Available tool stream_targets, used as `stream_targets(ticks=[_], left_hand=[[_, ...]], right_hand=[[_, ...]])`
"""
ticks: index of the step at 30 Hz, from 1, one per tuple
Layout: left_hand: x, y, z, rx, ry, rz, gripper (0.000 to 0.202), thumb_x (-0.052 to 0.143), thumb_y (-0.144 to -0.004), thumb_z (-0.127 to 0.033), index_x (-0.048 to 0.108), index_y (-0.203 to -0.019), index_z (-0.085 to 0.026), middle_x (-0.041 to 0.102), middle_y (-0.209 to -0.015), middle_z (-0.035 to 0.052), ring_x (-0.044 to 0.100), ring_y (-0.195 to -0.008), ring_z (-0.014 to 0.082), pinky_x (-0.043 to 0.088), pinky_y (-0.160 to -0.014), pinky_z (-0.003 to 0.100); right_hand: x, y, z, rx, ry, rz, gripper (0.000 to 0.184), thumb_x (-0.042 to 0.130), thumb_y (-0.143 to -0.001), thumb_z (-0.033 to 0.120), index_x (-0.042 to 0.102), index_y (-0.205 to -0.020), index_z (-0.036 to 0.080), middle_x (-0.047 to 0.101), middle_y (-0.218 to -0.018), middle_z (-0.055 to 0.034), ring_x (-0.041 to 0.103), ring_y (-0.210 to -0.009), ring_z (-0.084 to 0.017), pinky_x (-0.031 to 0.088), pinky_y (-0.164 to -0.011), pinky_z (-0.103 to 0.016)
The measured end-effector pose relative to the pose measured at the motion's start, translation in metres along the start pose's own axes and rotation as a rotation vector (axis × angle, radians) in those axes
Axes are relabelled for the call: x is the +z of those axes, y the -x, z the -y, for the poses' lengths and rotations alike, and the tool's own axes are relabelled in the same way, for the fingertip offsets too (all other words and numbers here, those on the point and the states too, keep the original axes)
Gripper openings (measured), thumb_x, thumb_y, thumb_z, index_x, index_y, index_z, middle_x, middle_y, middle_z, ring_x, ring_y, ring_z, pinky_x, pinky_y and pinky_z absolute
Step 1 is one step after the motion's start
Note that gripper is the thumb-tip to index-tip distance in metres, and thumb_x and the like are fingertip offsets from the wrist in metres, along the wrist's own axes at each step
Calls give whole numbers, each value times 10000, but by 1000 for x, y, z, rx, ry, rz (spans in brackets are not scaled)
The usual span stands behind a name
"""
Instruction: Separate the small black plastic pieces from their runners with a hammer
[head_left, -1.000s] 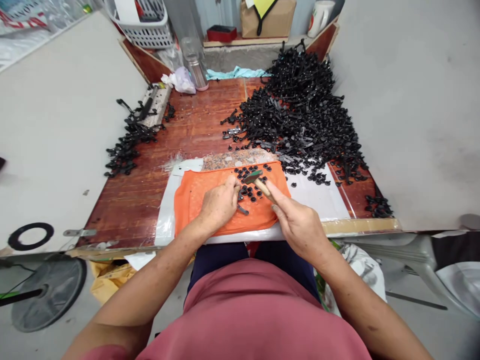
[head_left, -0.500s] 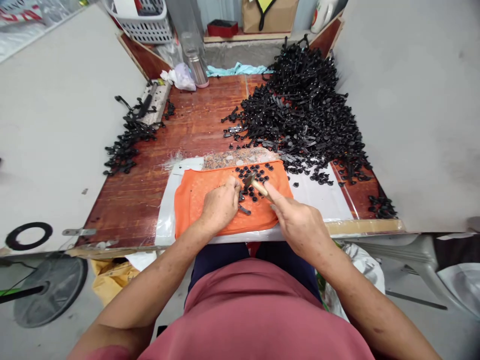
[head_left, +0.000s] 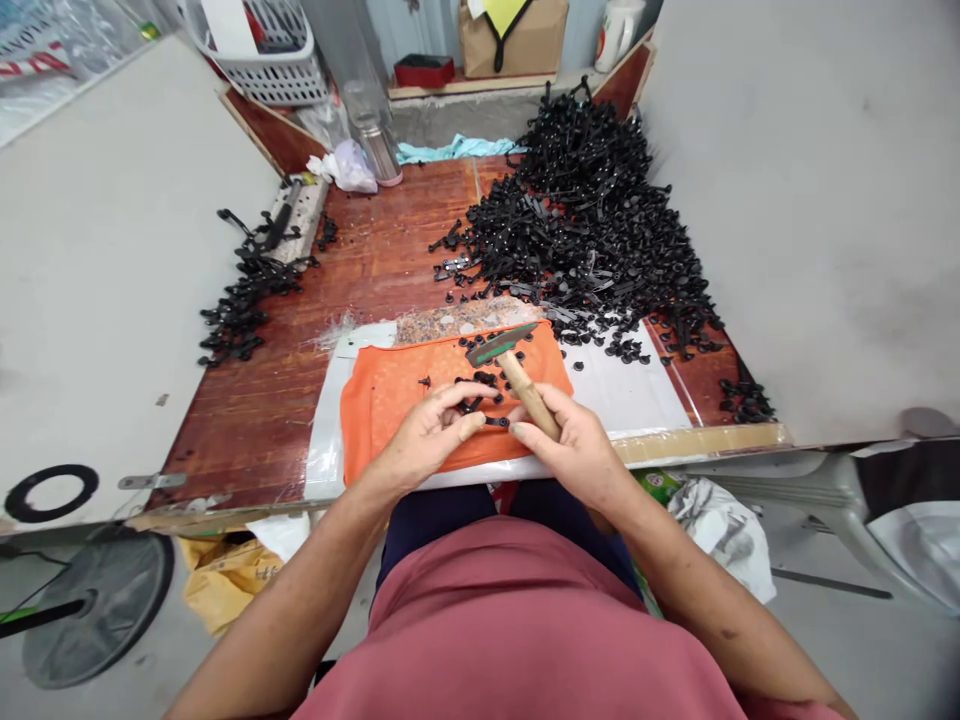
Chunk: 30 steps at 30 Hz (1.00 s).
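Note:
An orange cloth lies on a white sheet at the near edge of a wooden table. Several small black round parts sit on the cloth. My right hand is closed on a small hammer with a wooden handle and a green-marked metal head that points away from me. My left hand rests on the cloth, with finger and thumb pinching a small black part that my right fingertips also touch.
A large heap of black plastic strips fills the table's right back. A smaller heap and a metal tool lie at the left. A white basket, a steel flask, a cardboard box and a jug stand behind.
Both hands have drawn back toward me. The hammer head has lifted off the black parts and swung away, and my left fingers have picked up one small black part.

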<state>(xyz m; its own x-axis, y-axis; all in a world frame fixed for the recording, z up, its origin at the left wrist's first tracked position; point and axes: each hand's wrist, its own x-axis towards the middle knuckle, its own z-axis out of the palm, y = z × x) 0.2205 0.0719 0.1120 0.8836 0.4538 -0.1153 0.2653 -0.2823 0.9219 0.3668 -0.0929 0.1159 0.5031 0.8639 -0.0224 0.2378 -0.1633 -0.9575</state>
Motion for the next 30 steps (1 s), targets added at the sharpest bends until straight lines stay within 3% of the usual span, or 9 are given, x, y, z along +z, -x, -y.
stream_targets(ticks=[4,6,10,15,19,21,24,27,30], left_hand=[[5,4,1,128,-233,1,332,568,-980,-355,713,-1266,-271,614,-974,41,562,-814,157,506,-795,297],[3,7,0,185,-402,2,355,543,-1004,-339,693,-1324,-308,578,-910,28,556,-817,161,491,-787,286],[-1,17,-6,179,-744,-16,441,488,-1038,-370,584,-1467,-332,605,-885,40,584,-831,195,492,-806,318],[-1,25,-18,273,-970,-240,408,547,-1003,-430,654,-1380,-319,653,-1230,122,578,-1201,323,414,-1089,535],[1,20,-21,447,-920,7,265,486,-1035,-350,730,-1099,-267,663,-1299,74,509,-1345,283,216,-1251,562],[-2,14,-18,433,-878,83,313,402,-1062,-324,695,-1028,-219,698,-1140,79,579,-1178,246,318,-1190,519],[-16,1,-9,315,-871,-44,375,332,-1071,-347,643,-934,-189,645,-945,89,553,-928,235,462,-946,428],[-32,-16,0,239,-874,-146,391,321,-1066,-345,611,-848,-200,593,-901,82,515,-899,238,449,-883,402],[-37,-31,7,227,-863,-135,371,347,-1060,-337,611,-841,-197,585,-970,86,508,-947,241,437,-907,400]], right_hand=[[17,-4,-3,9,-225,-49,165,662,-874,322,674,-991,207,686,-866,5,637,-799,-157,508,-756,-274],[21,-5,-2,58,-310,-66,216,681,-853,345,664,-1020,209,662,-820,17,603,-663,-128,495,-627,-250],[17,-6,-3,164,-449,-45,307,709,-830,409,617,-1047,212,596,-748,65,388,-389,-44,300,-372,-207],[12,-5,-7,155,-466,-6,328,737,-823,405,597,-1048,210,572,-725,82,387,-379,-33,275,-361,-190],[17,-4,-7,133,-448,45,304,714,-862,419,611,-1065,218,614,-778,60,396,-396,-39,310,-366,-199],[17,-3,-8,108,-426,-13,314,709,-870,426,615,-1087,219,672,-865,22,461,-452,-59,370,-409,-211],[6,6,-14,69,-309,-112,329,677,-905,413,616,-1160,215,719,-1017,-38,576,-615,-106,447,-523,-229],[-14,24,-27,128,-139,-158,265,592,-968,398,611,-1158,216,700,-879,-12,558,-603,-124,426,-518,-235],[-27,42,-43,181,-4,-140,159,556,-980,365,613,-1031,226,658,-784,13,508,-542,-121,395,-483,-237]])
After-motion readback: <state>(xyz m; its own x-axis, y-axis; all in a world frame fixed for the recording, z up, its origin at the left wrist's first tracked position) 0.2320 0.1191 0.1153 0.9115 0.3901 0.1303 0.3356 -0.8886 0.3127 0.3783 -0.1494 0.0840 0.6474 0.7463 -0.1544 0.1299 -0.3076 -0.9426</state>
